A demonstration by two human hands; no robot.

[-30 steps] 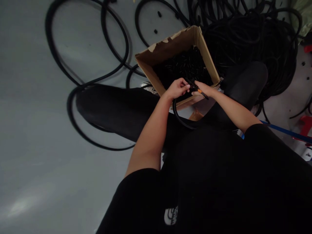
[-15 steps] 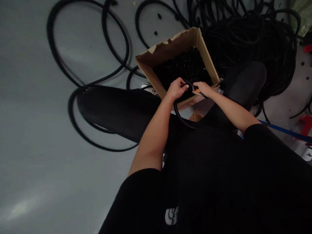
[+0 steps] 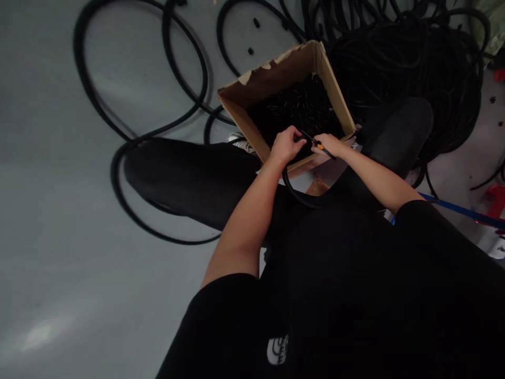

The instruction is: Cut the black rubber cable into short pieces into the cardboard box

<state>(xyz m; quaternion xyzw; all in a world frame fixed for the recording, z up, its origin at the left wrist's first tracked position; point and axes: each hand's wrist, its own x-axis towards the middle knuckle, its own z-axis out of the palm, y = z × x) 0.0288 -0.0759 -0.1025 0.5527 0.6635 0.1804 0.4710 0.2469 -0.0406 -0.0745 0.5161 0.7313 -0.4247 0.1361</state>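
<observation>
My left hand [image 3: 287,144] is closed on a black rubber hose [image 3: 291,185], which hangs from under the hand and curves toward my lap. Its end, between my fingers, is hard to make out against the dark contents below. My right hand [image 3: 330,143] grips a pair of scissors [image 3: 321,147] with black and orange handles. Their dark blades point left, close to my left fingertips. Both hands are over the near side of an open cardboard box [image 3: 242,116]. Many short black pieces [image 3: 302,102] fill the bottom of it.
A large heap of coiled black hose [image 3: 410,63] lies behind and right of the box. Loose hose loops [image 3: 81,58] spread over the grey floor [image 3: 47,221] at left. Small black bits [image 3: 251,51] are scattered beyond the box. My legs flank it; a blue strap [image 3: 461,208] runs at right.
The hands keep nearly the same place over the box, still holding the hose and scissors. The whole view has shifted very slightly.
</observation>
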